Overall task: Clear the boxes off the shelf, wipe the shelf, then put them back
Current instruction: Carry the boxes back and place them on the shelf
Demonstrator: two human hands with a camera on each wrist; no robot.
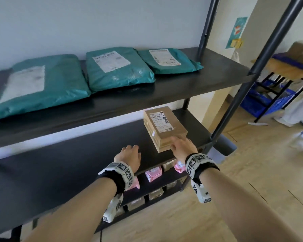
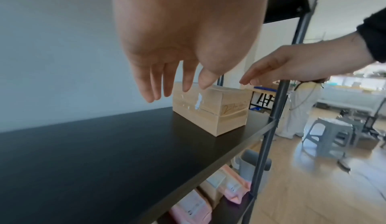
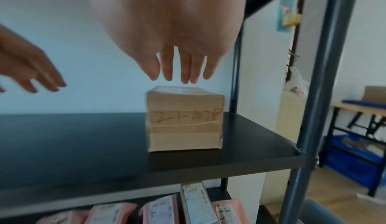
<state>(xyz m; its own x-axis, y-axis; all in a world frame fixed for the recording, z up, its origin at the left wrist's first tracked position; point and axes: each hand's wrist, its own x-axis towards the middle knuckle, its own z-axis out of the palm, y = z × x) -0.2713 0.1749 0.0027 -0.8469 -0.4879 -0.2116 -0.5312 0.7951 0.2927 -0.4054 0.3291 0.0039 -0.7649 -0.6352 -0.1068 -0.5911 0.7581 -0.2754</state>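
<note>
The stacked boxes [image 1: 164,128] sit at the right end of the middle shelf [image 1: 77,165], near its front edge, and with the right hand [image 1: 183,145] and left hand [image 1: 130,152] both open and gripping nothing, a one-sided grab could topple the upper box.

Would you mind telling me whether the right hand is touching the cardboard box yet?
Apart. The right wrist view shows wall between the right hand and the cardboard box.
</note>
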